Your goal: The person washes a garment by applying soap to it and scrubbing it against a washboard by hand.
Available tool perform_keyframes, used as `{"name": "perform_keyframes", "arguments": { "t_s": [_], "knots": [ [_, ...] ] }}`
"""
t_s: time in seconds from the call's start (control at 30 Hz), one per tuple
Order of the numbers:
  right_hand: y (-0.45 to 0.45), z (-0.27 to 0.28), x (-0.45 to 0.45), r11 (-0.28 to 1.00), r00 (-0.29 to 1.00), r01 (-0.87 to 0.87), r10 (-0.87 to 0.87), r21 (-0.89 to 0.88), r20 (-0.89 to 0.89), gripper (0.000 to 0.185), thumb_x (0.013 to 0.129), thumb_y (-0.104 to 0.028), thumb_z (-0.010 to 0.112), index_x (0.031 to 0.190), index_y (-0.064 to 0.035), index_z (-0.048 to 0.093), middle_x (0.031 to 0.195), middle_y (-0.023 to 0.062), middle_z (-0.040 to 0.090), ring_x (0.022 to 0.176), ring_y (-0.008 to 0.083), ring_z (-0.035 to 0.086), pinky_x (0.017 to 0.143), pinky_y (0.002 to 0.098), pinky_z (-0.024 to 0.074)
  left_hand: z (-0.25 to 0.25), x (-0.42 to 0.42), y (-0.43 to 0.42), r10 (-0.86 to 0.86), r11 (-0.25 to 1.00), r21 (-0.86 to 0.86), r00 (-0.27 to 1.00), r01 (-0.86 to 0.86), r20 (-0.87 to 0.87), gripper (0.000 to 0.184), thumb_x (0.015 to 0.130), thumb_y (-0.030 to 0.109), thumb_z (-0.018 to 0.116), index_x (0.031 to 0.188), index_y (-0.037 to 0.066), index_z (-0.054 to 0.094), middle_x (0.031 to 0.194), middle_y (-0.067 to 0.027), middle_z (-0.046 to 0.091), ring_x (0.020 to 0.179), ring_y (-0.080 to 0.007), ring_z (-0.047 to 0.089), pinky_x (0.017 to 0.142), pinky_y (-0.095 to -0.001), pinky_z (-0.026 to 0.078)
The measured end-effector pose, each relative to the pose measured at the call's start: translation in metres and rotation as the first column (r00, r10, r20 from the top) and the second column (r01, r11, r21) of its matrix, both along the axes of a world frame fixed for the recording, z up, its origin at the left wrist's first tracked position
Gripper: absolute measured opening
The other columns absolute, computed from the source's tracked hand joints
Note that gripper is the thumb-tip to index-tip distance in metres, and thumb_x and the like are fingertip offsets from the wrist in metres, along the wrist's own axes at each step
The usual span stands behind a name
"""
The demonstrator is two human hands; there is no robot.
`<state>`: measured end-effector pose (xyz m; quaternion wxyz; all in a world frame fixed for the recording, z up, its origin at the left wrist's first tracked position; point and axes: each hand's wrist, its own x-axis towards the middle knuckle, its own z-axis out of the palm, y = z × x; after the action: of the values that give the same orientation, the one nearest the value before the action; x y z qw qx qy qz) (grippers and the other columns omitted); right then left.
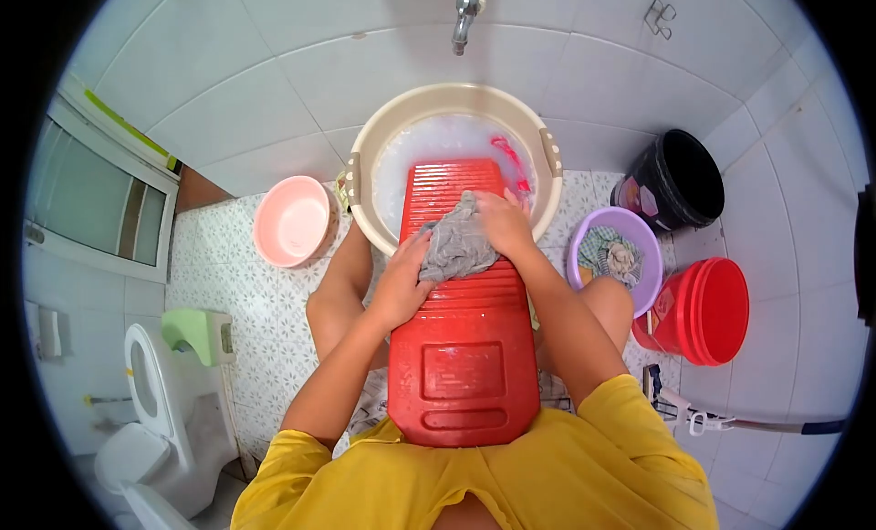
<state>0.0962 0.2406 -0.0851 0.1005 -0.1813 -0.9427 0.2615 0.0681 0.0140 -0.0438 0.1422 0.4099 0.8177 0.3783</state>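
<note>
A red plastic washboard (464,334) slopes from my lap into a large cream basin (383,128) of cloudy, soapy water. Across its ridges lies a wet, crumpled grey cloth (459,247). My left hand (403,279) grips the cloth's near left side, fingers curled against it. On the upper right side, my right hand (504,224) holds the same cloth, with some of its fingers hidden from view. Something bright pink (513,160) floats in the water by the basin's right wall.
A metal tap (465,23) juts from the wall above the basin. To the left are a pink basin (294,221), a green stool (196,334) and a toilet (173,402). On the right stand a purple basin (650,256) with clothes, a black bucket (646,188) and a red bucket (698,311).
</note>
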Motion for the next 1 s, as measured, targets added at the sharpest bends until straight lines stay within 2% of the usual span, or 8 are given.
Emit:
{"name": "perform_keyframes", "arguments": {
  "t_s": [0.1,0.33,0.47,0.57,0.67,0.7,0.83,1.0],
  "knots": [
    [0.011,-0.004,0.010,0.932,0.984,0.155,-0.176,-0.327,-0.035,0.036,0.094,-0.031,0.038,0.107,-0.0098,0.065,0.119,0.0171,0.059,0.110,0.0388,0.053,0.094,0.0492,0.0379,0.009,0.005,0.003,0.067,0.995,0.066,0.993,-0.074,0.101,0.070,0.073,0.013,0.071,0.135,0.004,0.039,0.140,-0.0209,0.038,0.131,-0.0386,0.032,0.109,-0.0425,0.027],
    [0.013,0.004,0.016,0.963,0.966,0.249,-0.255,-0.101,-0.048,0.043,0.095,-0.036,0.040,0.087,-0.0015,0.064,0.084,0.0253,0.063,0.083,0.0438,0.060,0.076,0.0503,0.0455,0.024,0.010,0.044,-0.030,0.999,-0.052,0.905,0.008,-0.424,0.056,0.076,0.019,0.071,0.126,0.009,0.049,0.132,-0.0183,0.047,0.119,-0.0389,0.046,0.097,-0.0422,0.041],
    [0.024,0.016,0.020,0.931,0.928,0.363,-0.358,0.033,-0.104,0.040,0.094,-0.035,0.044,0.080,-0.0015,0.061,0.078,0.0232,0.064,0.073,0.0432,0.061,0.069,0.0517,0.0465,0.024,-0.007,0.049,0.171,0.985,0.043,0.980,-0.167,-0.103,0.036,0.083,0.020,0.067,0.113,0.003,0.057,0.102,-0.0142,0.065,0.089,-0.0328,0.063,0.079,-0.0347,0.050],
    [0.035,0.021,0.012,0.909,0.892,0.411,-0.418,-0.076,-0.172,0.038,0.094,-0.033,0.046,0.080,-0.0013,0.062,0.075,0.0211,0.064,0.072,0.0408,0.062,0.068,0.0500,0.0466,0.038,-0.009,0.049,0.126,0.726,0.351,0.617,-0.591,0.777,0.034,0.093,0.023,0.056,0.114,-0.003,0.058,0.100,-0.0050,0.063,0.087,-0.0153,0.058,0.080,-0.0281,0.047],
    [0.035,0.039,0.004,0.867,0.895,0.314,-0.406,-0.388,-0.184,0.035,0.093,-0.029,0.047,0.080,-0.0007,0.062,0.076,0.0195,0.065,0.074,0.0379,0.063,0.069,0.0471,0.0465,0.024,-0.019,0.042,0.202,0.704,0.280,0.562,-0.653,0.802,0.037,0.096,0.030,0.050,0.111,-0.003,0.058,0.101,-0.0093,0.063,0.096,-0.0173,0.056,0.087,-0.0316,0.043],
    [0.029,0.047,-0.001,0.787,0.904,0.234,-0.393,-0.571,-0.171,0.033,0.093,-0.027,0.048,0.081,-0.0003,0.063,0.079,0.0194,0.065,0.076,0.0366,0.063,0.070,0.0456,0.0463,0.011,-0.022,0.036,0.317,0.846,0.283,0.853,-0.452,0.415,0.040,0.098,0.033,0.042,0.106,-0.004,0.056,0.099,-0.0170,0.062,0.097,-0.0252,0.055,0.089,-0.0370,0.040],
    [-0.028,0.058,-0.016,0.939,0.851,-0.187,0.008,-0.289,-0.525,0.021,0.091,-0.014,0.046,0.090,-0.0007,0.062,0.087,0.0215,0.063,0.082,0.0359,0.061,0.071,0.0427,0.0461,-0.018,-0.017,0.035,0.364,0.879,0.259,0.914,-0.401,0.182,0.034,0.098,0.028,0.039,0.099,-0.002,0.056,0.091,-0.0243,0.057,0.089,-0.0411,0.049,0.082,-0.0430,0.039],
    [-0.053,0.037,-0.022,0.947,0.910,-0.267,0.309,0.177,-0.277,0.026,0.092,-0.018,0.043,0.101,-0.0039,0.063,0.101,0.0186,0.063,0.099,0.0352,0.057,0.087,0.0463,0.0429,-0.021,-0.015,0.031,0.355,0.911,0.200,0.932,-0.362,0.070,0.029,0.097,0.024,0.042,0.099,-0.002,0.055,0.091,-0.0186,0.058,0.092,-0.0337,0.052,0.082,-0.0432,0.038]
  ]
}}
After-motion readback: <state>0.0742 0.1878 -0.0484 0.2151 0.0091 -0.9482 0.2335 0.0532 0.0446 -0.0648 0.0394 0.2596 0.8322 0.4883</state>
